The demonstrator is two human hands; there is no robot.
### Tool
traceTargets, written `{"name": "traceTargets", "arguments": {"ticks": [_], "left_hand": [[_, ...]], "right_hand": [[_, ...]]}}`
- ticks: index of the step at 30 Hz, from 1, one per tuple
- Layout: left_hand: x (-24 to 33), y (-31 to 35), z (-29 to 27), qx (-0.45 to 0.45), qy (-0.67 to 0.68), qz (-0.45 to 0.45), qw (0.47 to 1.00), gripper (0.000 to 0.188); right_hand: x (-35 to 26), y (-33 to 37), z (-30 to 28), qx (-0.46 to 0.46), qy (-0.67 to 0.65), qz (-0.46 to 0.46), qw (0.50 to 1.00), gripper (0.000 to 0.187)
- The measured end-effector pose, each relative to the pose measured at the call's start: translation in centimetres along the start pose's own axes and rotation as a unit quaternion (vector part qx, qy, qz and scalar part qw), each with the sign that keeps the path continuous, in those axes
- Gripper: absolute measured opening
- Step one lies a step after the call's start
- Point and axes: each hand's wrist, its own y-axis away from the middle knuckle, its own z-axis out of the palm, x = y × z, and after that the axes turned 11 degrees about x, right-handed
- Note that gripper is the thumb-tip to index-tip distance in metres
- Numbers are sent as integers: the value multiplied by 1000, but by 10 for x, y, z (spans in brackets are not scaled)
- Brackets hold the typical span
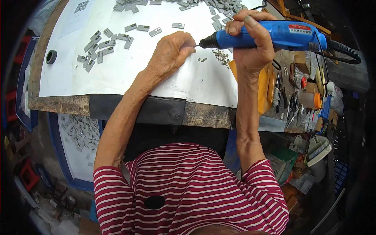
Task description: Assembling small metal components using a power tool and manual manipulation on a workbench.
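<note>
My right hand [254, 49] is wrapped round the body of a blue electric screwdriver [280, 34], which lies sideways with its black nose pointing left. The thin bit at its front reaches the fingertips of my left hand [167, 51]. Those fingers are pinched together, and whatever they hold is hidden. Beneath the screwdriver, small brass-coloured screws [222, 58] lie loose on the white sheet [117, 78]. Several flat grey pieces with a dark slot [107, 50] are scattered left of my left hand. More grey pieces [223, 8] are heaped at the far side.
A black ring [51, 56] sits near the table's left end. An orange-yellow bin [266, 88] stands right of my right forearm, beside pliers [280, 92] and an orange-lidded jar [309, 100]. Below the table at left, a blue-rimmed tray [62, 156] holds many small grey parts.
</note>
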Motion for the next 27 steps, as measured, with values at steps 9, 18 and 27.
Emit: {"name": "traceTargets", "arguments": {"ticks": [9,18,27], "left_hand": [[0,0,0,4,-2,7,1000,10],[-2,2,1,0,-11,8,1000,10],[1,0,-1,-6,-6,-16,1000,11]], "right_hand": [[0,0,-1,2,8,-11,1000,15],[3,0,-5,9,18,-12,1000,15],[-1,-2,-1,12,4,-6,1000,14]]}}
